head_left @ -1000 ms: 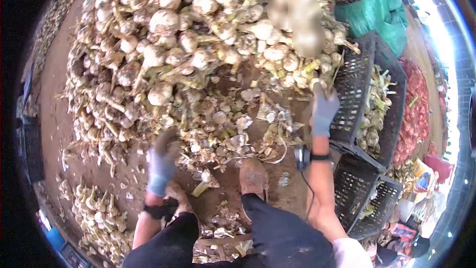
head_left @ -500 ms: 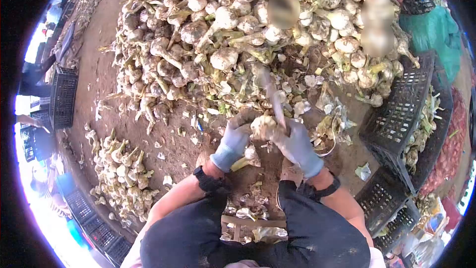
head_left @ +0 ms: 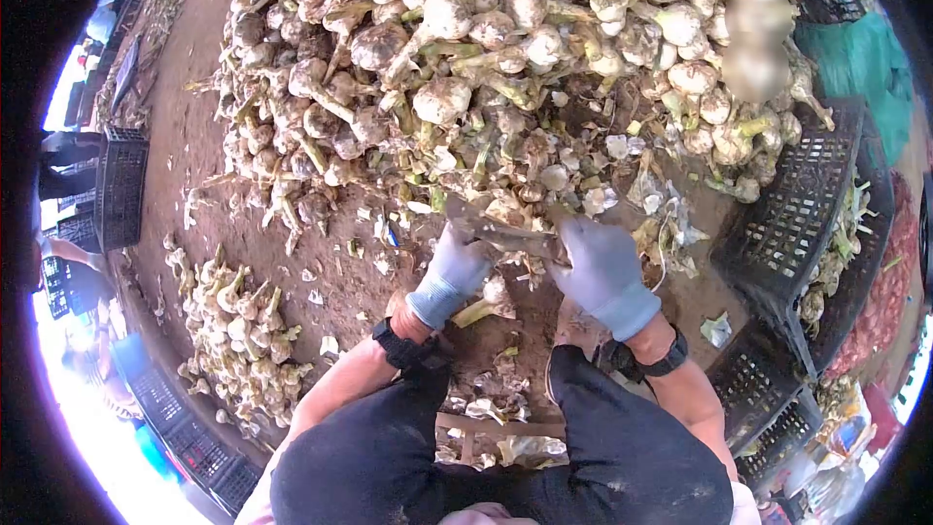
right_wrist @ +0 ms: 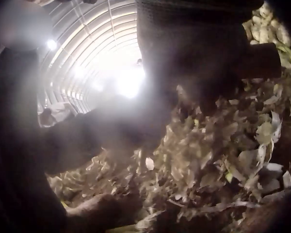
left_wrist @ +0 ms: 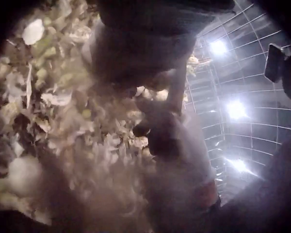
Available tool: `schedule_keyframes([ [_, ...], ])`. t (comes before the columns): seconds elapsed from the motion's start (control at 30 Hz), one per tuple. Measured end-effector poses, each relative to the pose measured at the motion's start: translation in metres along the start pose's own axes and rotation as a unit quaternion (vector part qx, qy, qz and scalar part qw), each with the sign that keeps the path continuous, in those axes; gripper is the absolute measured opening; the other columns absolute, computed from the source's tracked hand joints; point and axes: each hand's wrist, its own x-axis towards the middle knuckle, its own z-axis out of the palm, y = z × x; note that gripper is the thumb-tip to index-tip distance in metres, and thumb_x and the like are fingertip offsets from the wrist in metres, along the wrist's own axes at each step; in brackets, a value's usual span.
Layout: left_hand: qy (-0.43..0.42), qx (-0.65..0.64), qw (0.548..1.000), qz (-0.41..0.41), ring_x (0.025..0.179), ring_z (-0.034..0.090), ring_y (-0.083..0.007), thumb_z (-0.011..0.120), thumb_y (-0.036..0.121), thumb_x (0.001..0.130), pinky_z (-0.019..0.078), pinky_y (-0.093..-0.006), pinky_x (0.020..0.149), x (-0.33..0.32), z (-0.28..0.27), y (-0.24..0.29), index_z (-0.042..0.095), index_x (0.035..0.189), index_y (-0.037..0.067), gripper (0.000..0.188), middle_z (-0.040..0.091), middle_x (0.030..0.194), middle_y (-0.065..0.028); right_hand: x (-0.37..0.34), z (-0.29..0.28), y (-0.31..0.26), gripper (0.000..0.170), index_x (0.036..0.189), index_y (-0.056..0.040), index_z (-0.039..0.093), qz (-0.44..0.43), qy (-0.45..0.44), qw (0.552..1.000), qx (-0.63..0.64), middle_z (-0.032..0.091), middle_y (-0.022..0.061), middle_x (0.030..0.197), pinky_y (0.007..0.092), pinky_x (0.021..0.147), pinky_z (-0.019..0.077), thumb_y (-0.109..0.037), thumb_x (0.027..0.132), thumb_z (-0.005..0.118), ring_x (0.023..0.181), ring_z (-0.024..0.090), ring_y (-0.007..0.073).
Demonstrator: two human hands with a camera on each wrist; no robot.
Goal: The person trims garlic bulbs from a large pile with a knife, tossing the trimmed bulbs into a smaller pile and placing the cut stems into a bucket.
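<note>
In the head view my right hand (head_left: 604,272) grips a knife (head_left: 515,238). Its blade lies level across the gap toward my left hand (head_left: 452,270). The left hand's fingers are curled at the far end of the blade, holding a garlic bulb that is mostly hidden by the hand and knife. From the right wrist, the brown knife handle (right_wrist: 262,60) sticks out past the dark, shadowed hand. Both hands wear grey gloves and hover over loose peelings. Just below them on the ground lies one garlic head with a cut stem (head_left: 494,301).
A large heap of garlic (head_left: 442,102) fills the ground ahead. A smaller garlic pile (head_left: 238,340) lies at left. Black plastic crates (head_left: 792,219) stand at right, beside red mesh sacks (head_left: 880,316) and a green bag (head_left: 865,68). Another crate (head_left: 121,185) is far left.
My right hand has come from the crate side back to the middle, and my left hand has met it there. The knife has swung from pointing forward to lying crosswise.
</note>
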Motion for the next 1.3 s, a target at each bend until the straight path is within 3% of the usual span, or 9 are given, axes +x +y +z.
schedule_keyframes([
  [0.07, -0.009, -0.285, 0.940, -0.185, 0.101, 0.057, -0.0201, 0.043, -0.011, 0.078, 0.0477, -0.0303, 0.088, 0.004, 0.007, 0.012, 0.025, 0.137, 0.000, 0.063, 0.054, 0.118, -0.0127, 0.002, 0.001, -0.008, 0.048, 0.106, -0.0011, 0.054, 0.011, -0.008, 1.000, 0.014, 0.060, 0.0106, 0.072, 0.0389, 0.053, 0.0472, -0.024, 0.067, 0.070, 0.062, 0.061, 0.0265],
  [0.4, -0.008, 0.169, 0.966, 0.194, 0.104, 0.054, -0.0274, 0.052, 0.006, 0.079, 0.0414, -0.0402, 0.093, -0.009, 0.004, -0.012, 0.054, 0.117, 0.002, 0.038, 0.052, 0.119, -0.0151, 0.005, 0.017, 0.000, 0.027, 0.090, -0.0042, 0.057, -0.047, 0.014, 0.998, -0.034, 0.058, 0.0095, 0.065, 0.0380, 0.048, 0.0463, -0.014, 0.066, 0.062, 0.055, 0.059, 0.0265],
  [0.43, -0.027, -0.038, 0.998, -0.044, 0.103, 0.054, -0.0267, 0.052, 0.003, 0.075, 0.0422, -0.0379, 0.092, -0.006, 0.000, 0.021, 0.057, 0.113, 0.002, 0.038, 0.055, 0.116, -0.0164, 0.004, 0.017, 0.002, 0.024, 0.090, -0.0042, 0.057, -0.054, 0.016, 0.998, -0.033, 0.058, 0.0096, 0.064, 0.0373, 0.048, 0.0464, -0.012, 0.067, 0.060, 0.055, 0.059, 0.0266],
  [0.67, 0.028, -0.164, 0.985, 0.052, 0.080, 0.060, -0.0093, 0.063, 0.001, 0.072, 0.0474, -0.0258, 0.069, -0.001, -0.025, 0.062, 0.064, 0.096, -0.003, 0.024, 0.068, 0.084, -0.0069, -0.021, 0.029, 0.088, 0.025, 0.086, -0.0001, 0.058, 0.016, 0.043, 0.996, -0.081, 0.056, 0.0099, 0.062, 0.0360, 0.052, 0.0483, -0.019, 0.071, 0.064, 0.058, 0.060, 0.0280],
  [0.8, 0.037, 0.037, 0.998, 0.018, 0.074, 0.064, -0.0314, 0.055, -0.002, 0.072, 0.0493, -0.0331, 0.067, 0.014, 0.004, 0.020, 0.063, 0.100, 0.006, 0.030, 0.065, 0.082, -0.0149, -0.035, 0.021, 0.074, 0.038, 0.075, 0.0016, 0.059, 0.148, 0.034, 0.978, 0.141, 0.048, 0.0097, 0.044, 0.0339, 0.042, 0.0407, -0.036, 0.083, 0.063, 0.041, 0.048, 0.0189],
  [0.93, -0.087, 0.267, 0.956, 0.082, 0.080, 0.062, -0.0301, 0.060, -0.001, 0.067, 0.0494, -0.0389, 0.074, 0.023, 0.010, 0.047, 0.059, 0.103, 0.006, 0.037, 0.064, 0.091, -0.0125, -0.011, 0.057, 0.013, 0.049, 0.106, 0.0033, 0.060, 0.135, -0.020, 0.930, 0.342, 0.064, 0.0031, 0.076, 0.0285, 0.067, 0.0481, -0.035, 0.078, 0.070, 0.067, 0.057, 0.0128],
  [1.03, 0.256, 0.153, 0.933, 0.199, 0.088, 0.058, -0.0262, 0.057, 0.000, 0.070, 0.0484, -0.0351, 0.077, 0.024, -0.008, 0.039, 0.056, 0.101, 0.002, 0.031, 0.059, 0.093, -0.0125, -0.008, 0.035, 0.021, 0.060, 0.108, -0.0016, 0.061, 0.260, -0.106, 0.800, 0.530, 0.066, 0.0115, 0.086, 0.0338, 0.074, 0.0472, -0.050, 0.074, 0.070, 0.078, 0.060, 0.0219],
  [1.1, 0.148, -0.157, 0.967, -0.132, 0.096, 0.058, -0.0253, 0.052, -0.001, 0.076, 0.0501, -0.0334, 0.078, 0.018, -0.009, 0.036, 0.053, 0.111, 0.002, 0.035, 0.059, 0.105, -0.0123, -0.006, 0.032, 0.017, 0.061, 0.105, 0.0014, 0.061, 0.406, -0.036, 0.675, 0.616, 0.066, 0.0096, 0.079, 0.0329, 0.072, 0.0474, -0.049, 0.073, 0.071, 0.078, 0.060, 0.0197],
  [1.3, -0.024, 0.091, 0.993, 0.070, 0.102, 0.055, -0.0251, 0.056, 0.009, 0.075, 0.0372, -0.0360, 0.095, 0.017, -0.005, 0.037, 0.056, 0.118, 0.008, 0.043, 0.058, 0.116, -0.0115, -0.007, 0.045, 0.021, 0.048, 0.100, -0.0003, 0.061, 0.243, -0.061, 0.903, 0.350, 0.065, 0.0148, 0.082, 0.0352, 0.067, 0.0491, -0.039, 0.073, 0.072, 0.074, 0.063, 0.0263],
])
